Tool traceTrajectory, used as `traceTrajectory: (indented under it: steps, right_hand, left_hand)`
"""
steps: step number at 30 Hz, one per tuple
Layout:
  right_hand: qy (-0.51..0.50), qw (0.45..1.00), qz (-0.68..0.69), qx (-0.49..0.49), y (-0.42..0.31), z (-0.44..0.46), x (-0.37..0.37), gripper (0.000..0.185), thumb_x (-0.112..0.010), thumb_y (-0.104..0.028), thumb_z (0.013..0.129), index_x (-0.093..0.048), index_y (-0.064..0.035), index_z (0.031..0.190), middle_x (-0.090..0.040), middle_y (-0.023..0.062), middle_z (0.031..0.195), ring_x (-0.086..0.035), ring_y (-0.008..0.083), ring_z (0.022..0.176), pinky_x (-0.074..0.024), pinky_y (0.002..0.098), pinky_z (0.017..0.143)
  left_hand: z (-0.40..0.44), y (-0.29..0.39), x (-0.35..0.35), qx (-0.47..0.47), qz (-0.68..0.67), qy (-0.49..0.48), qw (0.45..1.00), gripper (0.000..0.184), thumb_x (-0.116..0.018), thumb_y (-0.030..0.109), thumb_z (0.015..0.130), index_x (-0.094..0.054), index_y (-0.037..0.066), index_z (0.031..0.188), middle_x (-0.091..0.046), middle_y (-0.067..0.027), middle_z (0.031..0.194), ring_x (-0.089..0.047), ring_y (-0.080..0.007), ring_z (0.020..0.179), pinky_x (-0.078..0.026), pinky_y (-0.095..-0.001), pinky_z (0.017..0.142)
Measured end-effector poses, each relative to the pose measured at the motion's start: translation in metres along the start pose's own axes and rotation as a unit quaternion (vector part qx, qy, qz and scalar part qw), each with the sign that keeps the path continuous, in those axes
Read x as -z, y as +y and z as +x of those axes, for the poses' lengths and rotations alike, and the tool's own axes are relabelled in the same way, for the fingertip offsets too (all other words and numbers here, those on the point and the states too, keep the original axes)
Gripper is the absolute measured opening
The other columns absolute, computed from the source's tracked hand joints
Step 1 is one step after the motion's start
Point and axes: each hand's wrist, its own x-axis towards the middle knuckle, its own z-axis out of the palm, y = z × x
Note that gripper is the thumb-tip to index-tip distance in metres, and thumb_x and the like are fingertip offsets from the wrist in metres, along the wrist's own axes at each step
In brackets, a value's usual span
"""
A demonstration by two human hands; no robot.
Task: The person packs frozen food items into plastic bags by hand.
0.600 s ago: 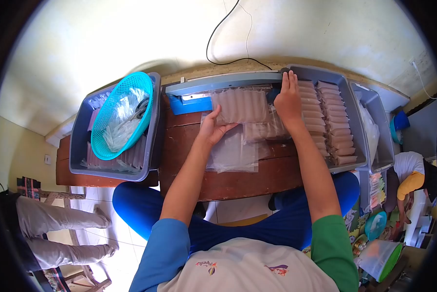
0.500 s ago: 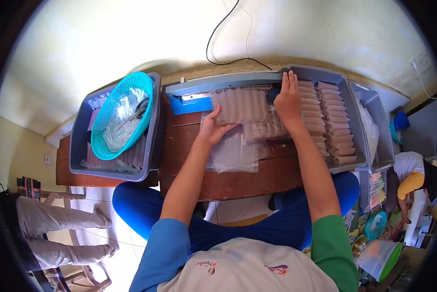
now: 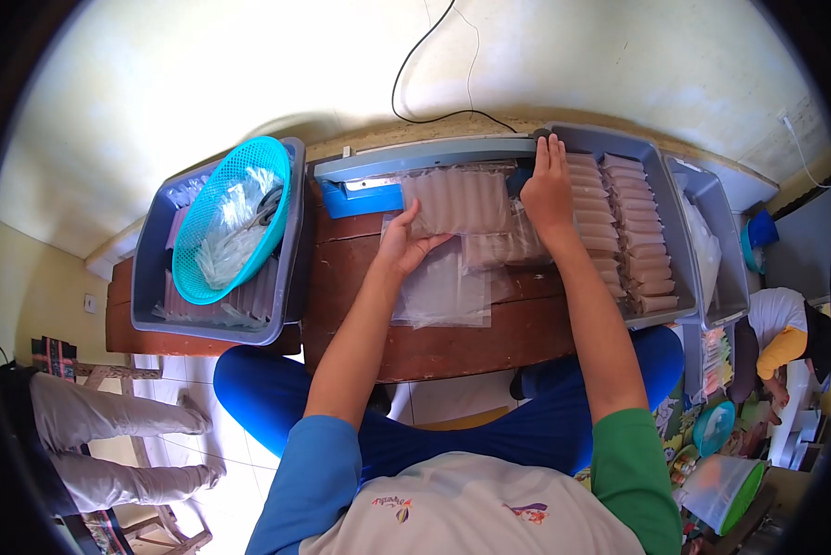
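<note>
Your left hand [image 3: 406, 246] pinches the tube packet [image 3: 461, 201] at twelve o'clock, your right hand [image 3: 547, 196], fingers straight, uncurled, tops the grey sealer bar [image 3: 424, 158] at one.

Beige shirt [image 3: 475, 509], blue trousers [image 3: 545, 433].

left grip [image 3: 404, 246] holds pack of tubes [image 3: 461, 202] below grey bar [image 3: 424, 156]; right grip [image 3: 549, 194] flat on bar's right end. flat bags [image 3: 448, 301] on brown surface [image 3: 337, 277], turquoise basket [image 3: 193, 227] tilted on left tub [image 3: 143, 277].
</note>
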Motion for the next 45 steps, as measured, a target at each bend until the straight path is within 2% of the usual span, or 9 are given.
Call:
traceTrajectory:
  steps: [24,26,30,33,36,39,41,42,45]
  right_hand:
    - [0.009,1.0,-0.009,-0.003,-0.003,0.003,0.0,0.059,-0.042,0.002,0.077,-0.042,0.0109,0.136,-0.041,0.0297,0.142,-0.036,0.0433,0.135,-0.028,0.0459,0.115]
    - [0.006,1.0,-0.017,-0.003,-0.004,0.004,0.002,0.053,-0.043,-0.003,0.084,-0.042,0.0102,0.135,-0.041,0.029,0.143,-0.036,0.0426,0.136,-0.0271,0.0473,0.115]
    - [-0.007,1.0,-0.015,-0.009,-0.004,0.006,0.004,0.053,-0.043,-0.004,0.085,-0.042,0.01,0.136,-0.04,0.0292,0.144,-0.035,0.0426,0.136,-0.0268,0.0473,0.115]
    - [0.002,1.0,-0.011,-0.008,-0.008,0.006,0.005,0.055,-0.044,-0.001,0.083,-0.041,0.0089,0.136,-0.039,0.0293,0.144,-0.034,0.0432,0.137,-0.0268,0.0477,0.115]
    - [0.094,0.991,0.097,-0.011,-0.031,0.004,0.019,0.056,-0.047,0.002,0.079,-0.043,0.0073,0.135,-0.04,0.0291,0.142,-0.032,0.0446,0.137,-0.0278,0.0478,0.114]
    - [0.178,0.957,0.216,-0.076,-0.041,-0.009,0.017,0.055,-0.052,0.001,0.077,-0.046,0.0047,0.131,-0.046,0.0272,0.137,-0.039,0.0417,0.132,-0.0338,0.0454,0.109]
    - [0.054,0.915,0.298,-0.266,-0.036,-0.026,0.0,0.05,-0.06,-0.007,0.078,-0.05,0.0023,0.126,-0.057,0.0232,0.125,-0.054,0.0365,0.119,-0.0436,0.0415,0.099]
    - [0.054,0.915,0.298,-0.267,-0.034,-0.033,-0.008,0.05,-0.06,-0.007,0.078,-0.05,0.0023,0.126,-0.057,0.0232,0.125,-0.054,0.0365,0.119,-0.0436,0.0415,0.099]
    - [-0.045,0.889,0.296,-0.348,-0.03,-0.042,-0.018,0.045,-0.069,-0.015,0.079,-0.057,0.0014,0.119,-0.066,0.0196,0.11,-0.066,0.0282,0.099,-0.0514,0.0358,0.085]
  left_hand:
    - [0.001,0.0,0.002,0.002,-0.007,0.016,1.0,0.054,-0.052,0.032,0.099,-0.035,0.002,0.141,-0.045,-0.0224,0.141,-0.046,-0.0412,0.129,-0.043,-0.0582,0.104]
    - [0.0,0.0,0.0,0.002,-0.007,0.013,1.0,0.054,-0.053,0.032,0.099,-0.036,0.003,0.141,-0.045,-0.0224,0.14,-0.046,-0.0411,0.129,-0.042,-0.0584,0.104]
    - [0.002,0.0,0.002,-0.002,-0.006,0.014,1.0,0.054,-0.053,0.032,0.098,-0.036,0.003,0.141,-0.045,-0.0223,0.14,-0.046,-0.0408,0.129,-0.043,-0.0583,0.104]
    - [0.002,0.0,0.003,-0.001,-0.006,0.008,1.0,0.055,-0.053,0.032,0.098,-0.035,0.003,0.141,-0.045,-0.022,0.14,-0.046,-0.0406,0.129,-0.043,-0.0582,0.104]
    - [0.001,0.0,0.001,0.0,-0.005,0.014,1.0,0.055,-0.053,0.032,0.098,-0.035,0.003,0.142,-0.045,-0.0219,0.141,-0.046,-0.0404,0.129,-0.042,-0.0579,0.104]
    - [0.0,0.0,0.001,0.0,-0.003,0.009,1.0,0.056,-0.053,0.032,0.098,-0.034,0.003,0.142,-0.044,-0.0218,0.141,-0.045,-0.0402,0.13,-0.042,-0.0577,0.104]
    - [0.0,0.0,0.002,0.002,0.001,0.004,1.0,0.056,-0.053,0.032,0.099,-0.034,0.003,0.142,-0.044,-0.0218,0.142,-0.045,-0.0403,0.13,-0.043,-0.0575,0.104]
    - [0.0,0.0,0.001,0.002,0.001,0.004,1.0,0.056,-0.053,0.032,0.099,-0.034,0.003,0.142,-0.044,-0.0218,0.142,-0.045,-0.0403,0.13,-0.043,-0.0575,0.104]
    - [0.0,0.0,0.0,-0.002,0.004,0.01,1.0,0.056,-0.052,0.033,0.099,-0.034,0.003,0.142,-0.044,-0.0216,0.142,-0.045,-0.0403,0.13,-0.043,-0.0575,0.104]
